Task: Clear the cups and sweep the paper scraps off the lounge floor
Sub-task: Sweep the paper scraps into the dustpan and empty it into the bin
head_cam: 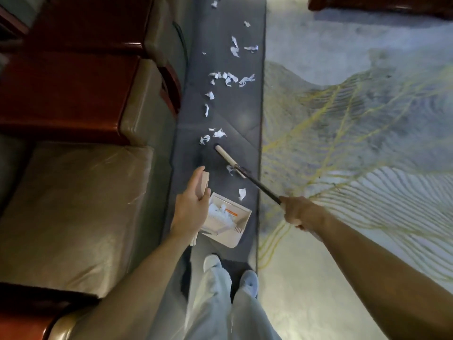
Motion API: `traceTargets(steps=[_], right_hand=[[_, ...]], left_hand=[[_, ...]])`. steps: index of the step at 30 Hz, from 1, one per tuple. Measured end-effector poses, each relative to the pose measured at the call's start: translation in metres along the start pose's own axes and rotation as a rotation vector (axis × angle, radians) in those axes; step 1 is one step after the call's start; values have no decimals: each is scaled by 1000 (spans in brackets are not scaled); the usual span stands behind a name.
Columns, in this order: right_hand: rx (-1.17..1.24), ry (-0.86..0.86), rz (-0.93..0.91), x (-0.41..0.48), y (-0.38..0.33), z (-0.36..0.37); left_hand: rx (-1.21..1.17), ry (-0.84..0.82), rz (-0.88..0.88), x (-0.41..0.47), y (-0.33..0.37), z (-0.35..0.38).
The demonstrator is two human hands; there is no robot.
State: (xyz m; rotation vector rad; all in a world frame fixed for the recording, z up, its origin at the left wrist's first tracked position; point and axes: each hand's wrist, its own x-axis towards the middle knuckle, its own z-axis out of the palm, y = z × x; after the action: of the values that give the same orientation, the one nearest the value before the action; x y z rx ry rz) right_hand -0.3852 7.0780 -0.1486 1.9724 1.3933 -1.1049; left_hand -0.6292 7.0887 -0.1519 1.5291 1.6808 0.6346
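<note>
Left hand [191,207] grips the upright handle of the dustpan [230,239], already holding scraps, while the right hand [297,212] grasps the broom [229,159], its head on the grey floor [235,114] strip beside the sofa [81,204], near scattered paper scraps [228,78].

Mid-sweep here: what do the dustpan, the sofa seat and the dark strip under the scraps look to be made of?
Dustpan: likely plastic, matte beige, with moulded comb teeth at one edge. Sofa seat: probably leather or faux leather, olive-tan, glossy with creases and highlights. Dark strip: looks like short-pile grey carpet, matte with faint seams, though it could be tile.
</note>
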Motion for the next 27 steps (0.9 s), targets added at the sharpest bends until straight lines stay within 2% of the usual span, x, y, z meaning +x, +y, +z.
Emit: traceTargets(steps=[4, 7, 11, 19, 27], right_hand=[[108, -224, -5, -31, 4, 3], [181, -284, -5, -55, 12, -14], [394, -219, 58, -65, 22, -44], [446, -125, 6, -47, -7, -107], [192, 85, -100, 75, -76, -194]], left_hand=[[-12, 22, 1, 30, 7, -6], [-5, 10, 34, 49, 7, -15], [-26, 5, 34, 60, -1, -26], [-26, 137, -29, 118, -4, -55], [-40, 222, -124, 219, -1, -77]])
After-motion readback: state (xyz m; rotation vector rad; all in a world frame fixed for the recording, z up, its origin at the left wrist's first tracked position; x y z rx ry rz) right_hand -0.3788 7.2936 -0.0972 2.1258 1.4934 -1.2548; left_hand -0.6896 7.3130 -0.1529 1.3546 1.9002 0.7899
